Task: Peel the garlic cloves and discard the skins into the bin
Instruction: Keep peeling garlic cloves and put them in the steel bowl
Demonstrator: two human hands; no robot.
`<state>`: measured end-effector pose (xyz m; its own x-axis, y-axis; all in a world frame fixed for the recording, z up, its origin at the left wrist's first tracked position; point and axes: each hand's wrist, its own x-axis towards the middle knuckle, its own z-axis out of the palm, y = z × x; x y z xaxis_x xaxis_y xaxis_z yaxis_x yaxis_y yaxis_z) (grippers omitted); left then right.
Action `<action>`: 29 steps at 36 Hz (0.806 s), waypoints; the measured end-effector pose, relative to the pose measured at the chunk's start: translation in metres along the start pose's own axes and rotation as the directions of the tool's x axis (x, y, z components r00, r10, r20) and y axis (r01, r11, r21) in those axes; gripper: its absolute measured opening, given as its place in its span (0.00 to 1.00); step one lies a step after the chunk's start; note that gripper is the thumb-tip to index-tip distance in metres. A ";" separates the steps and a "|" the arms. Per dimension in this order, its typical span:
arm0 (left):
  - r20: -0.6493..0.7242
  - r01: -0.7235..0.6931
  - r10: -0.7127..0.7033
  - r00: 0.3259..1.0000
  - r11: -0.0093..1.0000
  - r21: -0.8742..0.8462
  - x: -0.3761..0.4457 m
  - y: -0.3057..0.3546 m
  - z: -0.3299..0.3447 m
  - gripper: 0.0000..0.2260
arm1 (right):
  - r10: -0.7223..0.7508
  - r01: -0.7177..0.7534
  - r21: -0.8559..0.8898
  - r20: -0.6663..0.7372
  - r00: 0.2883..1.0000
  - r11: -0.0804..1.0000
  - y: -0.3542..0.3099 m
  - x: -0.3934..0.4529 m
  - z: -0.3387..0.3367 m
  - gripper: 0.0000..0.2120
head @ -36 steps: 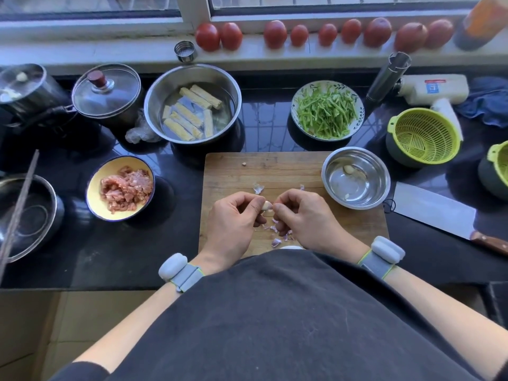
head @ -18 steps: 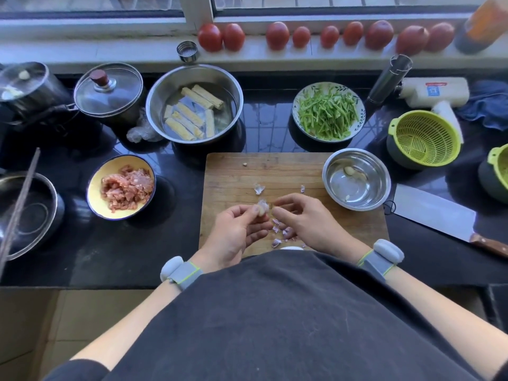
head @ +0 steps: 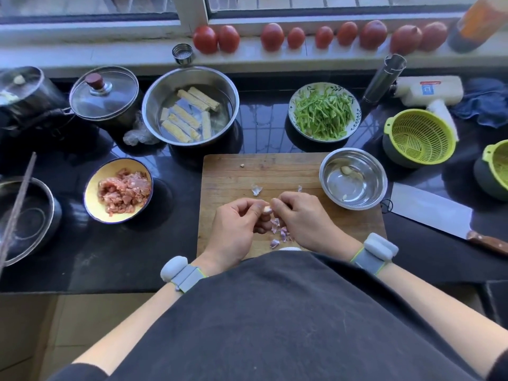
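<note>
Both hands, left hand (head: 233, 224) and right hand (head: 301, 217), pinch one garlic clove (head: 267, 209) with curled fingers.

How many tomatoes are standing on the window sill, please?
9, all in one row on the window sill: two together at the left, then seven more to the right. The bottle at the far right may hide another.
</note>
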<state>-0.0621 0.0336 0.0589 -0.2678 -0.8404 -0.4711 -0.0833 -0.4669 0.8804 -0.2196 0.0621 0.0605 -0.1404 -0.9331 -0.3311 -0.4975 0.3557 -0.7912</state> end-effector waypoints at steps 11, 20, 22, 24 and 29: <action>0.172 -0.018 -0.025 0.985 0.970 0.241 0.008 0.015 -0.012 0.05 | -0.142 0.291 -0.358 0.389 0.910 0.887 -0.003 0.001 -0.011 0.14; 0.275 0.207 -0.290 0.917 0.933 0.294 0.021 0.034 -0.010 0.13 | -0.291 0.433 -0.505 0.338 0.895 0.747 -0.007 0.006 -0.020 0.15; 0.277 0.186 -0.299 0.913 0.910 0.371 0.020 0.031 -0.009 0.15 | -0.293 0.445 -0.520 0.351 0.889 0.729 -0.008 0.004 -0.021 0.20; 0.234 0.131 -0.249 0.940 0.895 0.426 0.019 0.029 -0.005 0.16 | -0.277 0.435 -0.546 0.350 0.895 0.716 -0.009 0.003 -0.020 0.22; 0.078 0.089 -0.134 0.988 0.904 0.418 0.017 0.023 0.005 0.17 | -0.295 0.378 -0.614 0.237 0.926 0.693 -0.012 0.010 -0.021 0.19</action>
<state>-0.0729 0.0097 0.0716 -0.3285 -0.7464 -0.5788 -0.5001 -0.3824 0.7769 -0.2333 0.0471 0.0771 0.2199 -0.9559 -0.1948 -0.9232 -0.1395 -0.3581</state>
